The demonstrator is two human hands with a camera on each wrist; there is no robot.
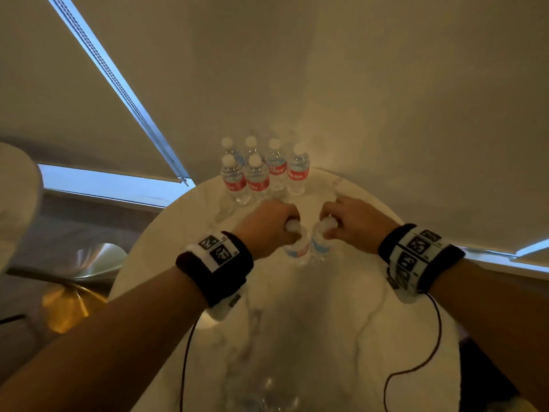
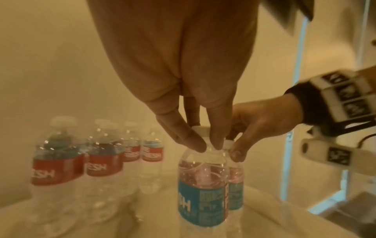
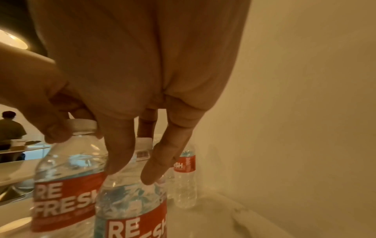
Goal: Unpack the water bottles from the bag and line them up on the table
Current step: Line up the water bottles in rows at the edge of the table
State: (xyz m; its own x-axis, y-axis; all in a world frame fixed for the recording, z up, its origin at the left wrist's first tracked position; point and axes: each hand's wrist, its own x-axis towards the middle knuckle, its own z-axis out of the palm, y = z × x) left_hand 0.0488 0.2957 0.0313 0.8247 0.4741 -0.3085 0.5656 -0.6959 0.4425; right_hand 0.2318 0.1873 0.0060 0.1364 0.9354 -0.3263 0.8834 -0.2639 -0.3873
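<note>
**Desk:** What did the head view show?

**Photographer:** Two arms reached out over a round marble-topped bench [image 1: 341,322]. The left hand [image 1: 267,224] pinched the white cap of one small water bottle [image 1: 295,248], and the right hand [image 1: 353,221] pinched the cap of a second bottle [image 1: 319,243]. The two bottles stood side by side, nearly touching, at mid-bench.

**Desk:** And the rest of the bottles?

**Photographer:** A cluster of six bottles [image 1: 261,171] with red labels stood upright at the far edge of the bench, close to the wall, in two rough rows. No bag appeared in any view.

**Desk:** How were the hands posed?

**Photographer:** Both came from above, palms down and wrists raised. In the left wrist view the thumb and fingertips [image 2: 195,145] closed round the cap and neck. In the right wrist view the thumb and a forefinger held the cap while two other fingers [image 3: 120,157] hung loosely past the shoulder of the neighbouring bottle.

**Desk:** How would these bottles handle?

**Photographer:** They looked full and sealed, so probably a fair weight for their size. The clear walls seemed thin and likely to give under a squeeze, and smooth enough to slip. The cap and neck ring looked the stiffest part, a sound hold for a short lift; the labelled waist would suit a longer carry. Upright, they seemed easy to topple if nudged into the cluster
</note>
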